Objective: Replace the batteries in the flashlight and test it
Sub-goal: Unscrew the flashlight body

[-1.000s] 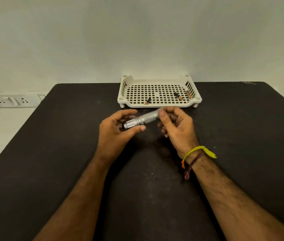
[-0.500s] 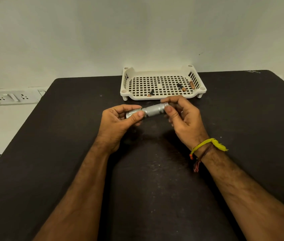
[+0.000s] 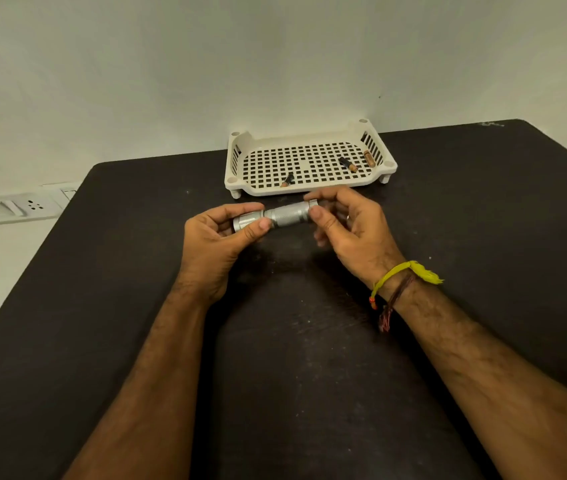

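A small silver flashlight (image 3: 287, 215) is held level above the black table (image 3: 102, 306), just in front of the tray. My left hand (image 3: 216, 237) pinches its wider head end between thumb and fingers. My right hand (image 3: 348, 228) grips the tail end, thumb and forefinger on the end cap. In the cream perforated tray (image 3: 310, 187) lie three small batteries: one (image 3: 287, 180) near the front middle, one (image 3: 348, 164) at the right, and one (image 3: 368, 158) against the right wall.
The tray stands at the table's far edge against a pale wall. A white socket strip (image 3: 11, 209) is on the wall to the left. A yellow band (image 3: 403, 275) and a dark thread are on my right wrist.
The flashlight has gone from tilted to nearly level between my hands. My right fingers have shifted onto the tail cap. The view has tipped down a little.
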